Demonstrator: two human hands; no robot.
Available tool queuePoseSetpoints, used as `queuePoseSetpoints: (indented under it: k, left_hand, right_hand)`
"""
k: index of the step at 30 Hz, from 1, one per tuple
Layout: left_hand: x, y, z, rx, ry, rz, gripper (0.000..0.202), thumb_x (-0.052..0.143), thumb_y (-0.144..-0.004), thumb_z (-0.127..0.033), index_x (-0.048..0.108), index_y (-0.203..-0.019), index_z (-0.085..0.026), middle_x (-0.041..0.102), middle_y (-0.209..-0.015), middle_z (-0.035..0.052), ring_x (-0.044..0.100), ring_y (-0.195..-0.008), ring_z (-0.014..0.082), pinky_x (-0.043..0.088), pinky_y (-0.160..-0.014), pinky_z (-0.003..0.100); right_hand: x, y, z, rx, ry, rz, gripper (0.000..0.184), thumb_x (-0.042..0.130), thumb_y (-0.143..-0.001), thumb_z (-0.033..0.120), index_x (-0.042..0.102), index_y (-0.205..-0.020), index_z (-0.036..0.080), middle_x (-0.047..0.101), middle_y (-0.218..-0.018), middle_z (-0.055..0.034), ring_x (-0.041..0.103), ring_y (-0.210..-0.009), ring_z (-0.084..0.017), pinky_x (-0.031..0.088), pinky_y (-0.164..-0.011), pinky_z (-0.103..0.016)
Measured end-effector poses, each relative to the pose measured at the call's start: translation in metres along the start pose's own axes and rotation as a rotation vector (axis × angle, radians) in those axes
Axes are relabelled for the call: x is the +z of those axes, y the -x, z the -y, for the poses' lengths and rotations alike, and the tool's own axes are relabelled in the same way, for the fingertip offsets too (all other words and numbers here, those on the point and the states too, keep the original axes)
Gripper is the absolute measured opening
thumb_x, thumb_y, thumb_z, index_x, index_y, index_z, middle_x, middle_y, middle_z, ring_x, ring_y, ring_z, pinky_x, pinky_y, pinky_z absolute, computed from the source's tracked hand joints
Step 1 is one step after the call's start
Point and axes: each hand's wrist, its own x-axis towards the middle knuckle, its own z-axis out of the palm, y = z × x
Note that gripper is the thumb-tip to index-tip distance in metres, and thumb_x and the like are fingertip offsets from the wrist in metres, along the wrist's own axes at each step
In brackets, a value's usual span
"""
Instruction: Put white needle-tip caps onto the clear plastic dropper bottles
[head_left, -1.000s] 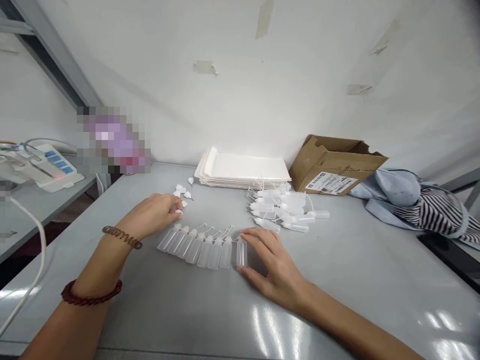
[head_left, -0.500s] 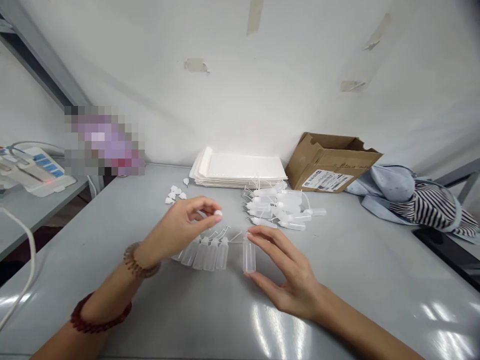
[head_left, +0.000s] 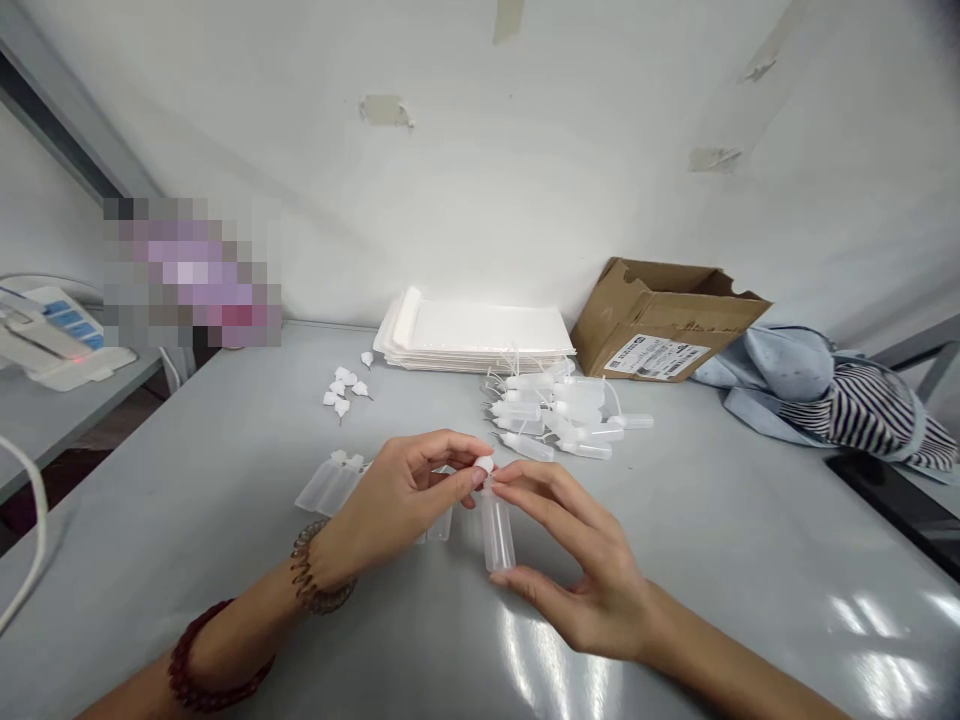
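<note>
Right hand (head_left: 581,575) clamped on small clear bottle (head_left: 498,528), upright over desk (head_left: 225,560); left hand (head_left: 397,495) pinches white cap (head_left: 484,464) at its mouth, seemingly not seated. Capped row (head_left: 326,482) lies behind; loose caps (head_left: 341,390), bottle pile (head_left: 562,415) left

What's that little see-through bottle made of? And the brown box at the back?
The little bottle in the right hand looks like cloudy plastic: you can see through it. The white cap in the left hand is probably plastic too. The brown box looks like matte cardboard, with bent flaps.
</note>
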Motion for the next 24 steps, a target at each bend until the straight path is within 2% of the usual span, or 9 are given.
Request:
queuePoseSetpoints:
  k: [4,9,15,18,24]
  left_hand:
    - [-0.0019,0.0023,-0.0054,-0.013,0.091,0.013,0.018,0.064,-0.082,-0.027,0.069,-0.098,-0.021,0.070,-0.083,-0.0001,0.064,-0.073,0.0112,0.055,-0.071,0.021]
    - [-0.0009,0.0017,-0.0059,-0.028,0.177,-0.028,0.012,0.068,-0.080,-0.027,0.072,-0.090,-0.023,0.072,-0.085,-0.0004,0.064,-0.079,0.0122,0.053,-0.075,0.021]
    - [0.0015,0.0013,0.0010,-0.073,0.329,0.025,0.007,0.072,-0.076,-0.024,0.068,-0.081,-0.023,0.067,-0.085,-0.0031,0.060,-0.083,0.0108,0.048,-0.077,0.021]
    - [0.0012,0.0007,0.0016,-0.100,0.357,0.043,0.007,0.073,-0.075,-0.024,0.067,-0.079,-0.022,0.064,-0.083,-0.0033,0.058,-0.082,0.0099,0.046,-0.076,0.020]
    - [0.0011,0.0000,0.0000,-0.134,0.363,-0.001,0.007,0.072,-0.076,-0.026,0.068,-0.077,-0.021,0.064,-0.083,-0.0018,0.056,-0.080,0.0105,0.045,-0.074,0.021]
  right_hand:
    - [-0.0024,-0.0011,-0.0011,-0.019,-0.011,-0.027,0.055,0.061,-0.079,0.007,0.044,-0.132,0.014,0.047,-0.119,-0.0146,0.049,-0.114,-0.024,0.047,-0.094,-0.041]
    - [-0.0067,-0.0019,-0.0016,-0.036,-0.002,-0.016,0.054,0.061,-0.078,0.003,0.046,-0.130,0.010,0.047,-0.118,-0.0156,0.049,-0.114,-0.022,0.046,-0.094,-0.037]
    - [-0.0083,0.0002,-0.0005,-0.044,0.034,0.007,0.050,0.060,-0.080,0.003,0.048,-0.128,0.007,0.048,-0.118,-0.0168,0.051,-0.111,-0.021,0.046,-0.094,-0.033]
    - [-0.0080,0.0023,-0.0008,-0.065,0.044,0.005,0.045,0.058,-0.081,0.001,0.050,-0.125,0.007,0.049,-0.118,-0.0158,0.052,-0.110,-0.019,0.049,-0.090,-0.030]
    - [-0.0076,0.0065,-0.0040,-0.084,0.130,-0.013,0.039,0.054,-0.082,-0.002,0.054,-0.120,0.009,0.049,-0.116,-0.0154,0.051,-0.108,-0.019,0.052,-0.078,-0.027]
